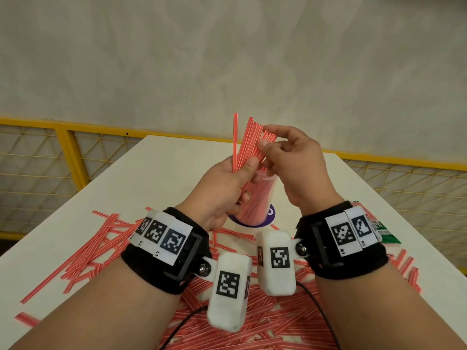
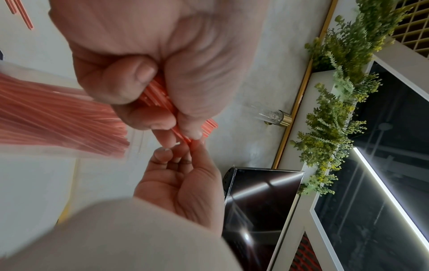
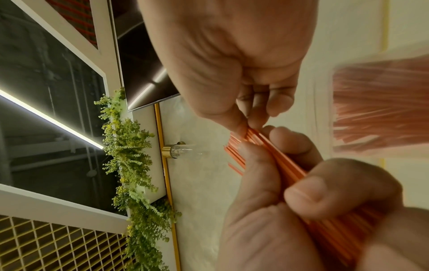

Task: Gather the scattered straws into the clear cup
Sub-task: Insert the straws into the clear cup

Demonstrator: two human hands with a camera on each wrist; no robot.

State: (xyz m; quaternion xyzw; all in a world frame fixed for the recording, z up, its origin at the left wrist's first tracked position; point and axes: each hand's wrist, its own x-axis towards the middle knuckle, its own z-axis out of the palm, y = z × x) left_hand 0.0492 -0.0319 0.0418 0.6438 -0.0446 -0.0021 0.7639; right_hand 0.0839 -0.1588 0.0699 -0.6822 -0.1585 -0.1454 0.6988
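Straws [image 1: 249, 145] stand in a loose fan in your left hand [image 1: 222, 190], which is curled round their lower part with the thumb pressed across them, held just above the clear cup [image 1: 262, 195]. Your right hand [image 1: 295, 160] pinches the upper ends between thumb and fingertips [image 3: 241, 126], so both hands are closed on the same bundle.

To do this step well, I would square the bundle first: use the right hand to draw the splayed tops together, and bring in the lone straw that stands apart on the left. Then loosen the left grip only once the lower ends sit inside the rim, or strays may catch on it and tip the light cup.

The bundle's long axis runs nearly upright, leaning slightly right at the top, lower ends aimed down at the cup. The cup stands on a purple disc [image 1: 270, 215] on the bench [image 1: 156, 173] and already holds many straws, also near upright. Many more lie flat and crisscrossed on the bench near you [image 1: 101, 248], so by my reckoning the task is well short of done.
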